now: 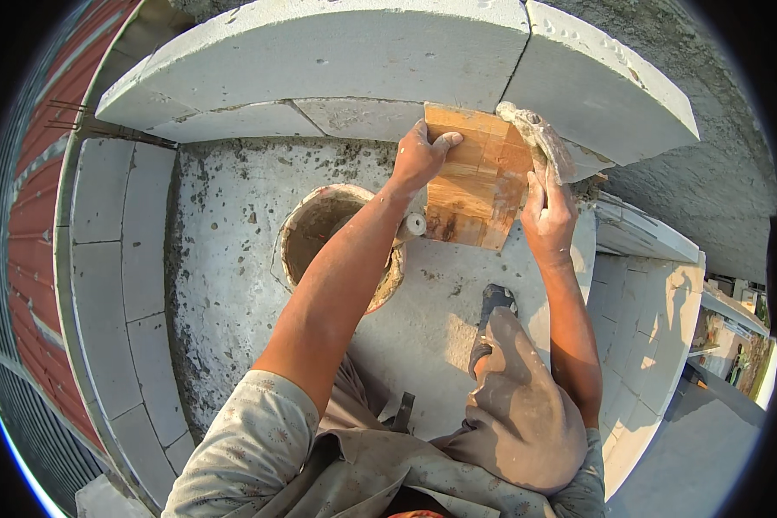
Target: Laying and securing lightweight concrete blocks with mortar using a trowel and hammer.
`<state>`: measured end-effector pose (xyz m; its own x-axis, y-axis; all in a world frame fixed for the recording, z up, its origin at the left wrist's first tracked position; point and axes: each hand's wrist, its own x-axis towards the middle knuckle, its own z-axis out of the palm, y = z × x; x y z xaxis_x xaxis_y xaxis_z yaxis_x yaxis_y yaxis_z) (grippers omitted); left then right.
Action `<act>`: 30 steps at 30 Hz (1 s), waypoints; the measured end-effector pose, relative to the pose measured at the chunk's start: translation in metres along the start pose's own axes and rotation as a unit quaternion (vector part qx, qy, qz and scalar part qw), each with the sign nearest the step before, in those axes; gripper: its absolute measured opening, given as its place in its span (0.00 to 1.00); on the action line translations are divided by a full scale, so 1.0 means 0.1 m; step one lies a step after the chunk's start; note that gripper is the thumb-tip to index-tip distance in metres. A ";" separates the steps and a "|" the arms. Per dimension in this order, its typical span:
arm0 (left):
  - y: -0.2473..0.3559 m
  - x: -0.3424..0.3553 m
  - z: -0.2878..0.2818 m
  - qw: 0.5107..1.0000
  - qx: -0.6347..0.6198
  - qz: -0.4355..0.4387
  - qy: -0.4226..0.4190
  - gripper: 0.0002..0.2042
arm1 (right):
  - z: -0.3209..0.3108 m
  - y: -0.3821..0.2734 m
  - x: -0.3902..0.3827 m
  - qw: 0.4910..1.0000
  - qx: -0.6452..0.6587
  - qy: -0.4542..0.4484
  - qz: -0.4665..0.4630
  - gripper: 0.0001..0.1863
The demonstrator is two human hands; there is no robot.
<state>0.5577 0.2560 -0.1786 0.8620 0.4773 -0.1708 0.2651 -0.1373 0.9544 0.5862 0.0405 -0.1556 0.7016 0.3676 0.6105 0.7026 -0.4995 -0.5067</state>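
My left hand [421, 158] grips the left edge of a wooden board [473, 186], its thumb lying on the face. The board is light brown with a darker, stained right part and stands against the low block wall. At its right side, my right hand [549, 211] is closed round a long, pale, mortar-caked tool [540, 142]; mortar hides its exact kind. Under my left forearm sits a round bucket [295, 231], its rim and inside crusted with mortar. A round-ended handle [413, 226] juts out at the bucket's right rim, beside the board.
Pale block walls curve ahead [345, 52], along the left [99, 259] and at the right [639, 319]. Mortar crumbs litter the grey floor [224, 224]. My shoe [498, 300] rests right of the bucket. Beyond the left wall lies a red corrugated sheet [43, 233].
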 end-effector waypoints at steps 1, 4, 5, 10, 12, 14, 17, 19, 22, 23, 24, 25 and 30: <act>0.01 0.00 0.02 1.000 0.004 -0.001 -0.005 0.20 | 0.03 0.03 -0.03 0.998 0.011 0.043 -0.033 0.15; 0.02 -0.06 0.04 1.000 0.011 -0.001 -0.005 0.20 | 0.02 0.08 -0.01 0.991 -0.037 -0.118 0.049 0.15; 0.03 -0.07 0.03 1.000 0.015 -0.001 0.001 0.21 | -0.05 -0.02 -0.03 0.992 0.014 -0.108 0.070 0.17; 0.00 -0.01 0.03 1.000 0.028 0.002 0.004 0.21 | -0.17 -0.02 -0.70 0.987 0.101 -0.054 0.113 0.19; 0.04 0.00 0.05 1.000 0.029 0.008 0.005 0.22 | -0.28 0.12 -1.07 0.971 0.094 -0.105 0.193 0.20; 0.00 0.02 0.00 0.999 0.032 0.025 0.015 0.22 | -0.28 0.25 -1.50 0.962 0.107 -0.110 0.225 0.21; -0.04 0.06 0.02 0.999 0.040 0.029 0.016 0.22 | -0.45 0.18 -1.81 0.929 0.105 -0.136 0.327 0.21; -0.05 0.07 0.03 0.999 0.039 0.029 0.013 0.23 | -0.53 0.15 -2.04 0.898 0.099 -0.153 0.401 0.21; -0.02 0.05 0.04 0.999 0.036 0.024 0.009 0.23 | -0.53 0.27 -2.26 0.834 0.132 -0.159 0.511 0.20; -0.03 0.02 -0.03 0.999 0.041 0.017 0.013 0.24 | -0.48 0.25 -2.26 0.845 0.137 -0.159 0.492 0.20; -0.01 -0.01 -0.09 0.999 0.045 0.016 0.018 0.24 | -0.42 0.20 -2.28 0.855 0.141 -0.158 0.473 0.20; 0.04 -0.05 -0.08 0.998 0.056 0.004 0.023 0.24 | -0.43 0.21 -2.24 0.867 0.139 -0.152 0.453 0.20; 0.14 -0.13 -0.16 0.990 0.121 0.034 0.057 0.23 | -0.44 0.18 -2.09 0.916 0.135 -0.121 0.358 0.19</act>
<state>0.5434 0.2617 -0.1587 0.8304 0.5531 -0.0671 0.3167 -0.3695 0.8736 0.4476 -0.0795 -0.2658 0.9770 0.2007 -0.0724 0.0337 -0.4804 -0.8764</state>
